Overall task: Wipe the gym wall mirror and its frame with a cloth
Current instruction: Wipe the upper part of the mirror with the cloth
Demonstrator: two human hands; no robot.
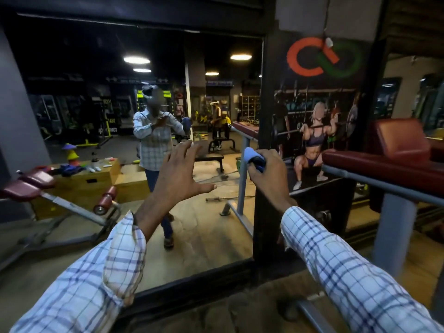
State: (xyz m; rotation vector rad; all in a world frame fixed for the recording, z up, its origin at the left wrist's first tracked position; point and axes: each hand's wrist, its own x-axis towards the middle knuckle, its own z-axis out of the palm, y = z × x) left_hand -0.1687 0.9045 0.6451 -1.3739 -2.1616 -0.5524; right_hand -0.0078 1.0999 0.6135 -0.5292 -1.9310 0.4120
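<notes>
mirror (79, 111): wall-mounted glass filling the left and centre of your view, bounded by a black frame (260, 227) along its right edge and bottom.

cloth (251, 156): blue, bunched in your right hand (271, 175), whose fingers curl round it. it sits at the mirror's right edge, just beside the frame's upright; whether it touches the glass cannot be told.

left hand (179, 173): raised before the glass, fingers spread wide and thumb out, holding nothing; contact with the glass cannot be told.

sleeves (348, 267): checked blue and white, rolled at the cuff on both of your forearms.

reflection (155, 143): a standing person in the same checked shirt, seen in the glass between your two hands.

wooden box (96, 176): seen in the glass at left, with small items on top.

poster (319, 121): gym picture under an orange and green logo, on the dark panel right of the frame.

padded bench (374, 164): dark red cushion on grey metal legs, at far right.
</notes>
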